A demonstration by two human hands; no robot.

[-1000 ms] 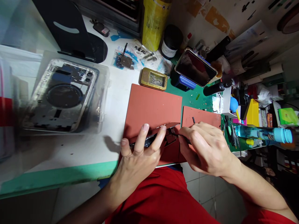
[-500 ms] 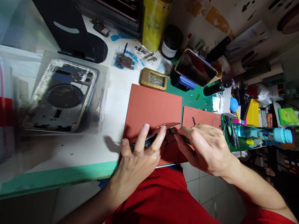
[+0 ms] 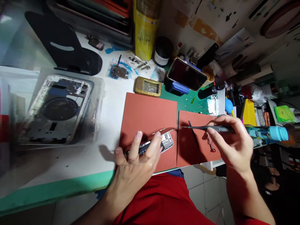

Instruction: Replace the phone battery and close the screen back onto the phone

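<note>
My left hand (image 3: pixel 139 157) is spread over an opened phone (image 3: pixel 167 142). Its fingers rest on the phone and its raised panel (image 3: pixel 167 131), and nothing is gripped. The panel is tilted up along the far side, with the metal-edged inside showing at the right end. Much of the phone is hidden under my fingers. In my right hand (image 3: pixel 231 140), dark slim tweezers (image 3: pixel 203 127) are pinched between thumb and fingers. Their fine tip points left, to the right of the phone and apart from it.
The phone lies on a reddish-brown mat (image 3: pixel 150 109). A second mat (image 3: pixel 185 156) bears a thin dark tool (image 3: pixel 193 132) and a red-ended tool (image 3: pixel 212 148). Behind are a gold tin (image 3: pixel 138 86) and a propped phone (image 3: pixel 187 74). A clear box (image 3: pixel 99 100) with a phone housing stands left.
My right hand has moved right, away from the phone, bringing the tweezers into plain sight. The phone's inner right end is uncovered. My left hand stays on the phone; the view has shifted slightly.
</note>
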